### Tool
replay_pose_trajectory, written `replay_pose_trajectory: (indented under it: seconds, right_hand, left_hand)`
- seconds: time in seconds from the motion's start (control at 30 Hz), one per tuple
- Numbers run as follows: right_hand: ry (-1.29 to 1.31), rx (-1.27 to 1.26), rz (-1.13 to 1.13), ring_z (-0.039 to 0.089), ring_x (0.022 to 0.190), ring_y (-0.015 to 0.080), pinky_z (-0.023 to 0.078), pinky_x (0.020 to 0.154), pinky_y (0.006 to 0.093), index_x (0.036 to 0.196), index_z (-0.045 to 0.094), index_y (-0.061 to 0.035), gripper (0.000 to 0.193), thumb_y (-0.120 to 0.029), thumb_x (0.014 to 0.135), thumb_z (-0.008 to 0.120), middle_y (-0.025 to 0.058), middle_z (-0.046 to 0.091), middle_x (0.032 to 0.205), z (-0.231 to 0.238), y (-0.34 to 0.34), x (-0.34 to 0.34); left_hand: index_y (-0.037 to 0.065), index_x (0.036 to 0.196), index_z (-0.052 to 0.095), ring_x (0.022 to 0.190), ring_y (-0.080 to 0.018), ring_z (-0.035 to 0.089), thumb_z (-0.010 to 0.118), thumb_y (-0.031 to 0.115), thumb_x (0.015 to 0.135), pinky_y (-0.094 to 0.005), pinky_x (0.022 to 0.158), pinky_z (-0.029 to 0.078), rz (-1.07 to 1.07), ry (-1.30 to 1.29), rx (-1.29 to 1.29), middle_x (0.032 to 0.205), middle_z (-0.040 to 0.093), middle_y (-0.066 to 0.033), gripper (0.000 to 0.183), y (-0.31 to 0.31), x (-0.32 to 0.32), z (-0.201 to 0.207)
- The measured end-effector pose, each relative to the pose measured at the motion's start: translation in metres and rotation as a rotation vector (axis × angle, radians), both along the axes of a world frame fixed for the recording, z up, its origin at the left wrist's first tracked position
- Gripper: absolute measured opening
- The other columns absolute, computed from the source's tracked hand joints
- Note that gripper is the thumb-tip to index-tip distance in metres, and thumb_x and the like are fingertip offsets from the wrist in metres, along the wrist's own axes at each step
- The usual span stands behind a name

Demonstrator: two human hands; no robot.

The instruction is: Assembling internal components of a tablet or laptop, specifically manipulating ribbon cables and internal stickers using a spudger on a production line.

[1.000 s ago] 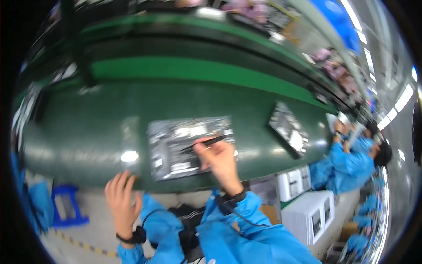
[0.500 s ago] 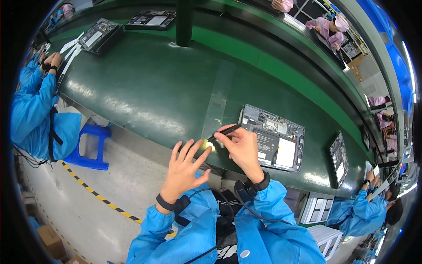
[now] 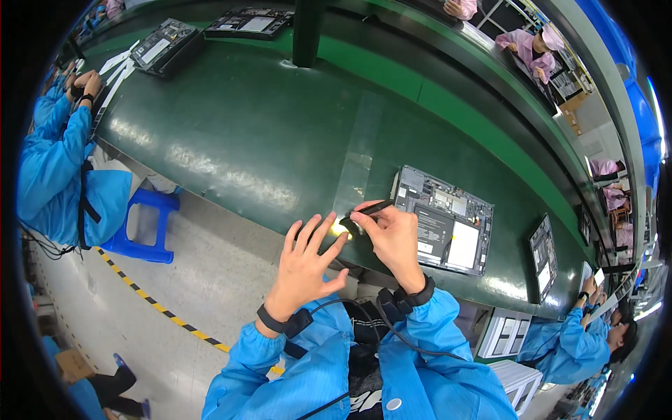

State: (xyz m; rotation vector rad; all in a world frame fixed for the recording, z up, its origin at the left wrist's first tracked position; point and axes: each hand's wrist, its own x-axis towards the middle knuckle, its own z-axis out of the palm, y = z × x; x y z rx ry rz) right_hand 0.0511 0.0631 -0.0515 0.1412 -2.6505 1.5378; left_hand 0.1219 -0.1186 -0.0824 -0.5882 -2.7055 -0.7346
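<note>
My left hand hovers at the table's near edge with its fingers spread. Its fingertips are beside a small bright yellow piece, and I cannot tell whether they touch it. In a pinch grip, my right hand holds a slim black pen-shaped tool, slanting up to the right. Under those fingers shows a small dark piece next to the yellow one; whether it belongs to the tool is unclear. Just right of my right hand lies an opened laptop base, its battery and boards exposed.
Another opened laptop base lies farther right on the green table. Two more sit at the far left, near a dark post. A co-worker in blue sits left by a blue stool; others work right and across.
Both hands have shifted slightly right in the picture, as has the whole table. My right hand has tilted the tool, and the small dark piece shows more plainly. A person's legs appear at lower left.
</note>
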Motion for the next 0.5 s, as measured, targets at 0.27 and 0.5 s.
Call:
replay_pose_trajectory:
  seconds: [0.27,0.5]
  right_hand:
    - [0.021,0.036,0.025,0.044,0.044,0.0069,0.033,0.043,0.0289,0.092,0.080,-0.0050,0.018,-0.021,0.085,0.082,0.0066,0.066,0.059,0.0013,0.0006,0.0003]
    - [-0.001,-0.029,0.000,0.044,0.044,0.0070,0.032,0.043,0.0288,0.093,0.081,-0.0071,0.016,-0.020,0.083,0.082,0.0045,0.063,0.057,-0.0022,-0.0013,-0.0007]
  left_hand:
    - [0.015,0.128,0.067,0.138,-0.0363,0.043,0.074,0.035,0.073,-0.0553,0.115,0.032,-0.003,0.012,0.021,0.152,0.048,-0.0151,0.060,0.0010,0.0001,-0.0027]
    - [0.015,0.128,0.067,0.139,-0.0364,0.042,0.075,0.034,0.072,-0.0552,0.115,0.032,-0.006,0.007,0.029,0.152,0.048,-0.0151,0.060,0.0002,0.0002,-0.0019]
